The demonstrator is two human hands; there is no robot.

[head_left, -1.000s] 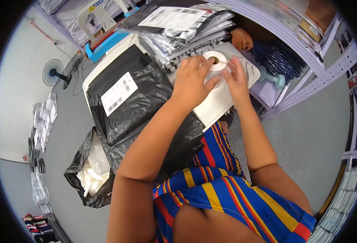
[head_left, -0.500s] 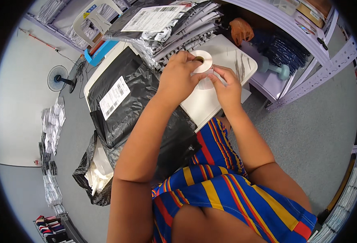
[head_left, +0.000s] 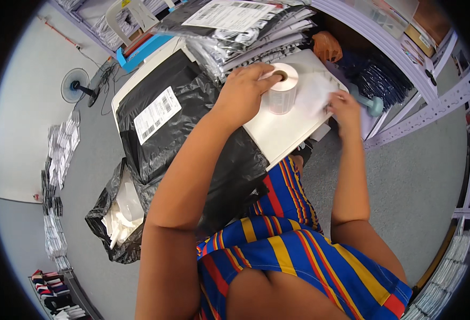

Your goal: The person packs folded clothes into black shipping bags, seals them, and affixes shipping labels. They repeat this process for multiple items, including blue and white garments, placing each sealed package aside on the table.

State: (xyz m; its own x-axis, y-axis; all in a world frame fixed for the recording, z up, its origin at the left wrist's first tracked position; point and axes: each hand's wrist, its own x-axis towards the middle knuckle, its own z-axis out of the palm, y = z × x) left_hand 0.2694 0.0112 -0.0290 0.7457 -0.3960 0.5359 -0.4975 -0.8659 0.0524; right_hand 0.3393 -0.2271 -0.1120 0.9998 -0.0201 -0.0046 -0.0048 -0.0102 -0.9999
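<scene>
My left hand holds a white label roll on a white tabletop, its fingers closed at the top near the core. To the right, my right hand has curled fingers on a white label piece, which is blurred by motion. Left of the roll lies a large black plastic parcel with a white label on it. A pile of plastic-wrapped packages sits just beyond my left hand.
A black bag with white scraps is at lower left. A fan and clothing piles line the left. Purple shelving on the right borders a teal dumbbell, navy packets and an orange bag.
My right hand has moved right, away from the roll, with a white piece at its fingers. My left hand remains on the roll, whose printed side now shows.
</scene>
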